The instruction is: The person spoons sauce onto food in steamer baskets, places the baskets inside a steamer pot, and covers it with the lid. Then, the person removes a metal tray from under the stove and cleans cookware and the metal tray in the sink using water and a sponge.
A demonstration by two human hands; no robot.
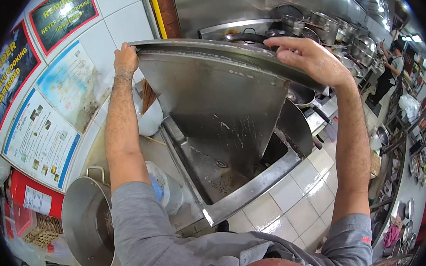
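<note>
A large stainless-steel panel (205, 91) with a thick folded top edge stands tilted up over a steel sink-like basin (254, 193). My left hand (126, 60) is closed around the panel's upper left corner. My right hand (311, 61) holds the top edge towards the right, its fingers fairly straight and its thumb apart; part of its contact is hidden. The panel's lower end reaches down into the basin, where dark grime and a drain (221, 164) show. A dark curved metal piece (293, 127) sits at the basin's right side.
Left of the basin stand a white bucket (166, 188) and a deep metal pot (87, 221). A wok (300, 94) and stacked pots (325, 26) are at the back right. Tiled floor (286, 192) lies below. Another person (391, 68) stands far right beside crowded shelves.
</note>
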